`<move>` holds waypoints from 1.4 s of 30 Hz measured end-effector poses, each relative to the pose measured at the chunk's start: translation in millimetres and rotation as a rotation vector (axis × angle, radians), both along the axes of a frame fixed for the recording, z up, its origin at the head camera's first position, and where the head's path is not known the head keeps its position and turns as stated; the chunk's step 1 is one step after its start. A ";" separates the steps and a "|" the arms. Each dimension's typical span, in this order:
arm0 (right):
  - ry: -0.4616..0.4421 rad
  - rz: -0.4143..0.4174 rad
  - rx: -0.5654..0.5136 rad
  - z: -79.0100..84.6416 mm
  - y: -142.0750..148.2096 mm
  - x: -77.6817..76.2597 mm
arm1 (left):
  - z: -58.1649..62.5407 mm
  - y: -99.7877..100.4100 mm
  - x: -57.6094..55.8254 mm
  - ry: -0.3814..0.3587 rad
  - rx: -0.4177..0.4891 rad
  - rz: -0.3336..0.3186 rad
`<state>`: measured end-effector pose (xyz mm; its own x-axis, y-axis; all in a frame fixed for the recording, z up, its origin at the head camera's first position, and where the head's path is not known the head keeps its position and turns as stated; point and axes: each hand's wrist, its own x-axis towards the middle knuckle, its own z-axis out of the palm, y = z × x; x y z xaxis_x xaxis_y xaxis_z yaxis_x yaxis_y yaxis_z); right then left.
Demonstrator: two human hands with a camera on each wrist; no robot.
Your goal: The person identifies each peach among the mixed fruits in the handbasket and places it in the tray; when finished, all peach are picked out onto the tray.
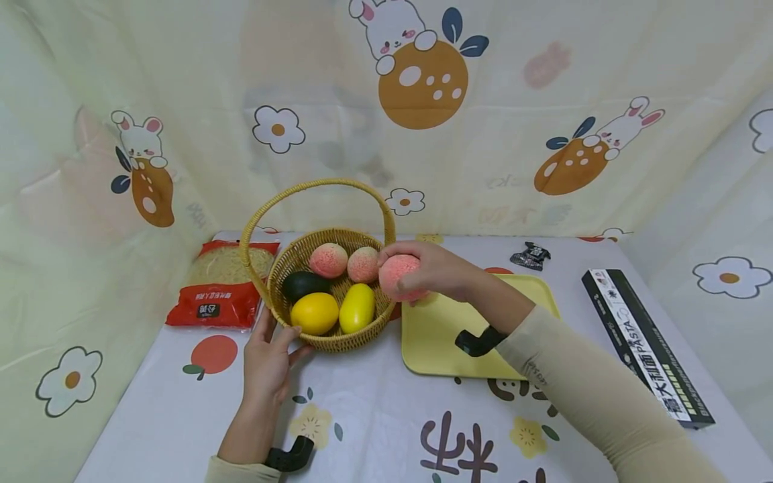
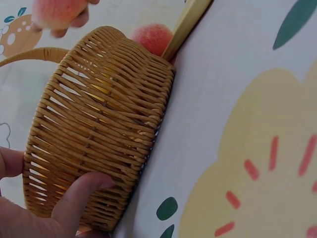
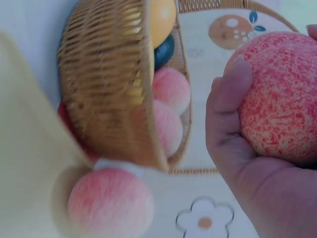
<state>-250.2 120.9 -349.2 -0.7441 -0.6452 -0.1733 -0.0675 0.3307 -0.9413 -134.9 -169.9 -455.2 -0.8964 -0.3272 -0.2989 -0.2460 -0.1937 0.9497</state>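
Observation:
A wicker basket (image 1: 338,343) with a tall arched handle stands left of centre. Inside lie two pink peaches (image 1: 329,260), a dark green avocado-like fruit (image 1: 304,286), a yellow lemon (image 1: 315,313) and a longer yellow fruit (image 1: 357,308). My left hand (image 1: 267,362) holds the basket by its front left side, with the thumb (image 2: 81,198) against the weave. My right hand (image 1: 437,268) grips another peach (image 3: 282,99) above the gap between the basket's right rim and a yellow tray (image 1: 435,359). One more peach (image 3: 111,203) sits on the tray, mostly hidden below the right hand in the head view.
Behind the basket's left side lies a red-and-clear food bag (image 1: 217,298). A long black pasta box (image 1: 646,342) lies at the right, and a small black packet (image 1: 531,255) at the back right. A printed curtain (image 1: 483,168) hangs behind the table.

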 end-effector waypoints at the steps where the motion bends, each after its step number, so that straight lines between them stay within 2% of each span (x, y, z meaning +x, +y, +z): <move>1: -0.008 -0.008 -0.002 -1.4 5.9 0.2 | -0.2 0.0 0.0 -0.002 -0.001 0.001; 6: -0.019 -0.067 0.016 -13.9 40.2 -0.3 | -1.0 -0.2 -0.1 -0.007 0.010 0.007; 16: -0.044 -0.206 0.116 -53.9 117.4 5.3 | -0.4 0.6 -2.9 -0.019 0.019 0.012; 23: -0.045 -0.302 0.135 -66.7 152.2 12.2 | -0.2 0.6 -2.8 -0.023 0.017 0.017; 31: -0.021 -0.352 0.137 -72.1 165.0 8.3 | -1.4 0.3 -0.2 -0.020 0.013 0.010; 36: -0.004 -0.366 0.151 -74.1 157.8 -1.5 | -1.8 -0.1 -0.2 -0.017 0.013 0.007; 42: -0.014 -0.345 0.145 -78.6 140.8 -14.8 | -3.7 -0.4 -0.9 -0.019 0.015 0.008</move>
<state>-265.0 261.8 -427.8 -0.9105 -0.3250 -0.2556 0.0832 0.4614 -0.8833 -135.8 -170.3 -459.0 -0.8879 -0.3296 -0.3209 -0.2625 -0.2099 0.9418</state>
